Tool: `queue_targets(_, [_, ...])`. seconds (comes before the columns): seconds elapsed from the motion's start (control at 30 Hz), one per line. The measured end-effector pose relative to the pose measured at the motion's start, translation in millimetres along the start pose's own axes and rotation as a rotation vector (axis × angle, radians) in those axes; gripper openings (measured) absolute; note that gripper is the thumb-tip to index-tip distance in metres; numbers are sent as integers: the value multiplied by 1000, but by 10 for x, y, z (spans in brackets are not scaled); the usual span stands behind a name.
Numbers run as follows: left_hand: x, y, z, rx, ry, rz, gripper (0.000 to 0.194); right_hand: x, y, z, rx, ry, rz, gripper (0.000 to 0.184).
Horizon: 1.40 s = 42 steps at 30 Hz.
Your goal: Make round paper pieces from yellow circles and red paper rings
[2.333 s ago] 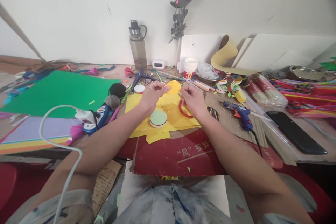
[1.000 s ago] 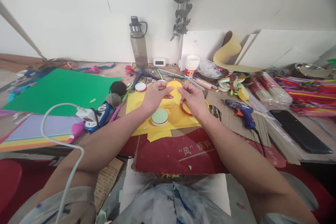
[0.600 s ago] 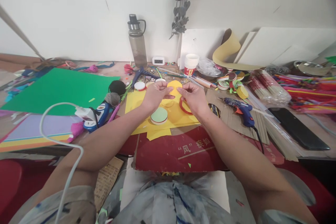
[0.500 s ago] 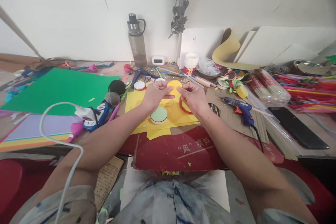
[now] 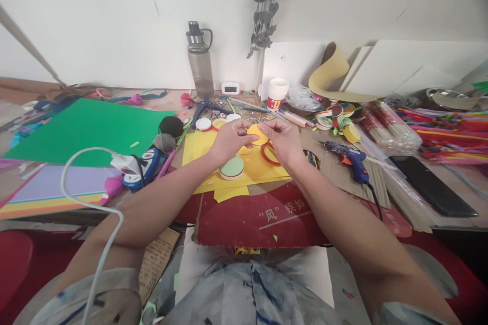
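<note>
A round yellow disc (image 5: pixel 258 134) is pinched between both hands above the yellow sheets (image 5: pixel 202 157). My left hand (image 5: pixel 233 141) grips its left side, thumb toward me. My right hand (image 5: pixel 282 141) has the right edge between thumb and fingers. Just below, a pale green disc with a red and white rim (image 5: pixel 231 168) lies on the yellow sheet. Partly behind my right hand is a red ring (image 5: pixel 268 156), perhaps a scissors handle or a roll. Farther back, behind my left hand, sits a white-topped disc with a red rim (image 5: pixel 203 124).
To the right lies a blue glue gun (image 5: pixel 354 162) on cardboard, with a black phone (image 5: pixel 432 185) beyond. On the left are a green sheet (image 5: pixel 84 134) and a power strip (image 5: pixel 147 167) with a white cable. A bottle (image 5: pixel 200 66) and paper cups (image 5: pixel 277 94) stand behind.
The yellow disc has been tilted flatter and lowered slightly, shifting a little to the right. Both hands still hold it.
</note>
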<state>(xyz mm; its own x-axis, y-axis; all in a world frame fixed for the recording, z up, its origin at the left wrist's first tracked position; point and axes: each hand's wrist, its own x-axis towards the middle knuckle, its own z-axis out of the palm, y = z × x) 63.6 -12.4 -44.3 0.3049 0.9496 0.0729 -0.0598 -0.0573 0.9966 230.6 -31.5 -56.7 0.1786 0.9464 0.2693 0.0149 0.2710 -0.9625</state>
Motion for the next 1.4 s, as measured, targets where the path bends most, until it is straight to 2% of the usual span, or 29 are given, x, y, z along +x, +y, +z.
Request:
queue_targets(0.1, [-16,24,23,-109,-37,-57,38,5,14,12,41,47,28,33])
queue_targets(0.17, [-15,40,24,-146,-42,-78,39,0,1,25,107,30,56,36])
queue_targets(0.3, [2,62,-6,-93,29,-50,36,-11,-17,34,181,-55,78,46])
queue_targets(0.4, [4,68,-21,-32,67,-16,34,3,15,18,131,-68,54,50])
queue_targets(0.57, [-5,46,-5,-131,-40,-76,36,47,106,-13,24,-9,-40,53])
queue_targets(0.67, [0,28,-14,-125,-91,-115,35,37,111,0,3,-29,-39,56])
queue_targets(0.8, [1,46,-34,-82,-35,-76,34,-4,65,31,44,-121,-7,66])
queue_targets(1.0, [-10,101,-35,-57,-35,-92,42,-10,50,-12,-174,-65,-99,64])
queue_targets(1.2, [45,70,-104,39,-28,79,40,-5,84,-24,-220,-69,-83,66])
queue_targets(1.4, [70,96,-110,55,66,-3,29,-38,122,22,-204,-153,-1,66])
